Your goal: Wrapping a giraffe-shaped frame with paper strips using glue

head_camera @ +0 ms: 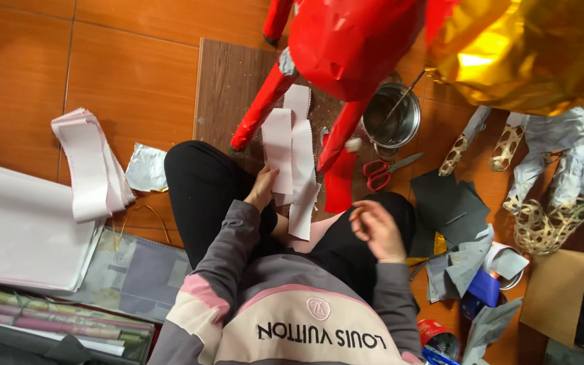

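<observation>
**Pink paper strips held at my knees**

Pink paper strips point(290, 162) with zigzag edges hang from my left hand point(262, 189), fingers pinched shut on them, over my black-trousered knees at the near edge of the brown board point(228, 81). My right hand point(376, 230) is loosely curled, fingers apart, holding nothing. Red paper-covered figure point(346, 47) stands on the board just behind the strips. Red scissors point(381, 172) and metal pot point(392, 118) sit on the floor, right of the board. Stack of pink strips point(89, 162) left.
</observation>
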